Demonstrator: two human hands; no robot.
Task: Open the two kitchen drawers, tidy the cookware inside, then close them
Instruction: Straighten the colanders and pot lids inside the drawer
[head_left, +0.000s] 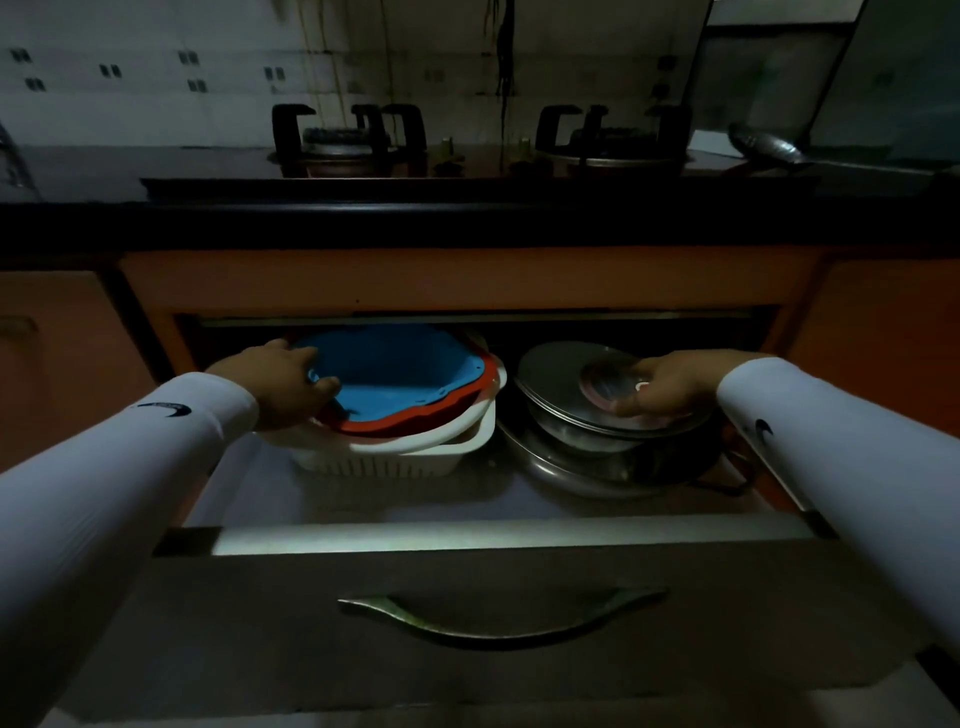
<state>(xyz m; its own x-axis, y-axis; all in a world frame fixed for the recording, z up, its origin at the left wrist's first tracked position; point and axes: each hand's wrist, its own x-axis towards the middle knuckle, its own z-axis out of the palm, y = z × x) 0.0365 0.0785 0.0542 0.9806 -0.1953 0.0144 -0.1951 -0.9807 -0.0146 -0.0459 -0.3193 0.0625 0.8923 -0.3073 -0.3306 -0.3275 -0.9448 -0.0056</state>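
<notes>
One drawer (498, 540) stands pulled out below the stove, with a curved metal handle (501, 613) on its front. At its left, a blue basin (395, 371) nests in a red one (431, 415), both inside a white slotted basket (415, 457). My left hand (280, 379) grips the left rim of the blue basin, thumb inside. At the right lies a stack of steel pans with a flat steel lid (561, 384) on top. My right hand (670, 382) holds a small round glass lid (608, 384) that rests on that steel lid.
A black countertop (467, 213) overhangs the drawer, carrying a two-burner gas stove (478, 140). A metal ladle (769, 145) lies on the counter at the right. Orange cabinet fronts (883, 322) flank the drawer opening. The scene is dim.
</notes>
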